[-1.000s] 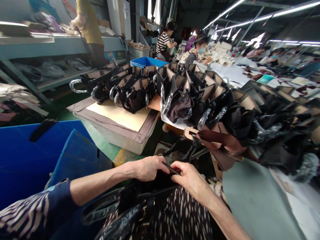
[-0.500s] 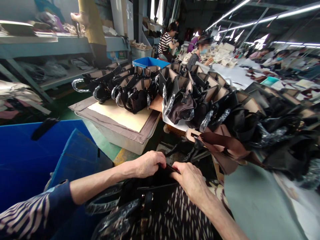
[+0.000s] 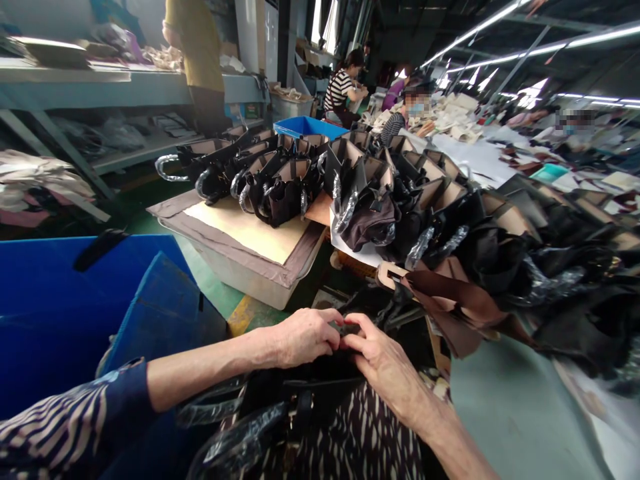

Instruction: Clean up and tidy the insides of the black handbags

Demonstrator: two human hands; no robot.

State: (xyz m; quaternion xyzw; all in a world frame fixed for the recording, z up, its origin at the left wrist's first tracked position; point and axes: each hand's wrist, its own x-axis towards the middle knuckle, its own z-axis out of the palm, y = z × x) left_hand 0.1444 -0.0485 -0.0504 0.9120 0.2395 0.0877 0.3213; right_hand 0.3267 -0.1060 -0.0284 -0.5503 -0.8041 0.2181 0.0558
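A black handbag (image 3: 320, 387) rests at my lap, its handles wrapped in clear plastic (image 3: 245, 433). Over its top edge my left hand (image 3: 305, 339) is closed, fingers curled and thumb pressed in. My right hand (image 3: 383, 353) comes from the other side, thumb and forefinger bent in a pinch that meets the left fingertips. What lies between the fingers is dark or too small to make out. Under the bag shows black cloth with pale streaks (image 3: 365, 427).
Rows of black handbags (image 3: 280, 187) stand on a board-topped bin (image 3: 240, 267) and on the table to the right. A blue bin (image 3: 45, 300) is at my left. Brown pieces (image 3: 455, 293) hang over the table edge (image 3: 510, 393). Several people work further back.
My fingertips have come together above the bag, where before they were apart on its black edge. The view has shifted slightly left. At the back left, the person in yellow has turned a little.
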